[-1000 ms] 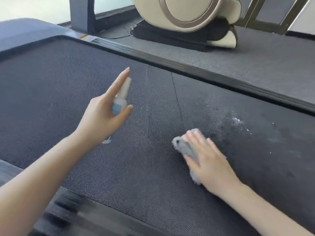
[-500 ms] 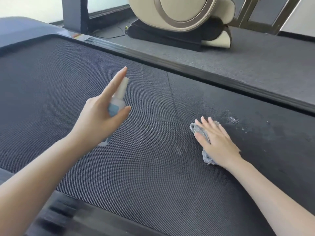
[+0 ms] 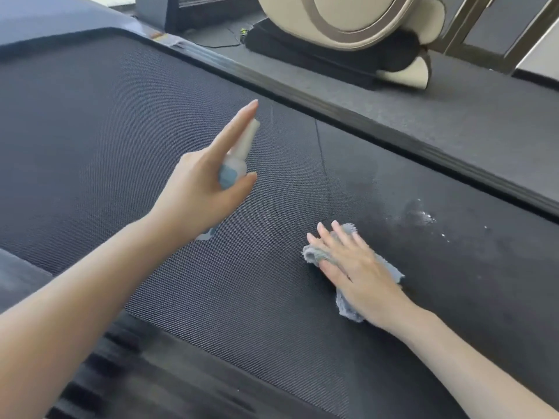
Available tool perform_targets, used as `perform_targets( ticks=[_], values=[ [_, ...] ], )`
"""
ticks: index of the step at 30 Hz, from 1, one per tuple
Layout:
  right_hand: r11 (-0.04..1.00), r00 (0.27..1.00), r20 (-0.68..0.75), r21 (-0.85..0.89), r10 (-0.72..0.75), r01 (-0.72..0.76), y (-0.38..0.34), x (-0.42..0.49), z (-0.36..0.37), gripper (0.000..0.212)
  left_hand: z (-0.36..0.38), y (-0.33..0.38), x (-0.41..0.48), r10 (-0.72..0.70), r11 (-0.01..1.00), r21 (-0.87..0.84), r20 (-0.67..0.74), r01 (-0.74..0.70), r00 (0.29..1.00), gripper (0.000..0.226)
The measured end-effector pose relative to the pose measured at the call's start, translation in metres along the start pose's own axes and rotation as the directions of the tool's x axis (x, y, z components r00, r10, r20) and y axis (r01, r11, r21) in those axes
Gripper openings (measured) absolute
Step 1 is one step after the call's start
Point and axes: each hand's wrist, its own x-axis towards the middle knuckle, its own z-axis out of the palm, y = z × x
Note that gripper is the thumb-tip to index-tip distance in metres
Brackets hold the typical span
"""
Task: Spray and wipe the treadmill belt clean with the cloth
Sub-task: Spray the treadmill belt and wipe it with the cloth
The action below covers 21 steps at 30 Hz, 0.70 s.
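Note:
The dark textured treadmill belt (image 3: 121, 122) fills most of the view. My left hand (image 3: 199, 182) holds a small white spray bottle (image 3: 239, 155) with a blue label above the belt, forefinger stretched along its top. My right hand (image 3: 354, 270) lies flat on a grey cloth (image 3: 344, 306), pressing it onto the belt right of centre. A wet patch with white droplets (image 3: 423, 217) sits on the belt beyond the cloth, to the right.
A black ribbed side rail (image 3: 332, 113) borders the belt's far edge, with grey carpet (image 3: 469, 116) behind it. A beige and black machine (image 3: 348, 25) stands on the carpet at the back. The near side rail (image 3: 136, 373) runs along the bottom left.
My right hand slid the cloth away toward the wet patch, then back toward me and slightly left. My left hand kept the bottle in about the same place.

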Motion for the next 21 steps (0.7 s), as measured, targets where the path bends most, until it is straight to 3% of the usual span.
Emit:
perform_targets(
  ticks=[5, 8, 14, 21],
  values=[
    [0.954, 0.948, 0.11, -0.012, -0.298, 0.301, -0.066, -0.013, 0.028, 0.048, -0.001, -0.006, -0.005, 0.05, 0.999, -0.006, -0.055, -0.051, 0.997, 0.078],
    [0.902, 0.904, 0.097, -0.086, -0.415, 0.423, -0.085, -0.015, 0.042, 0.048, 0.0, -0.009, -0.004, 0.048, 0.999, 0.002, -0.066, -0.048, 0.997, 0.078],
    [0.895, 0.921, 0.069, -0.22, -0.383, 0.388, -0.086, -0.016, 0.047, 0.048, -0.001, -0.019, -0.002, 0.039, 0.999, 0.004, -0.078, -0.039, 0.996, 0.078],
    [0.925, 0.954, -0.007, -0.246, -0.3, 0.289, -0.084, -0.012, 0.051, 0.048, 0.003, -0.027, 0.002, 0.024, 1.0, -0.017, -0.07, -0.025, 0.997, 0.077]
  ],
)
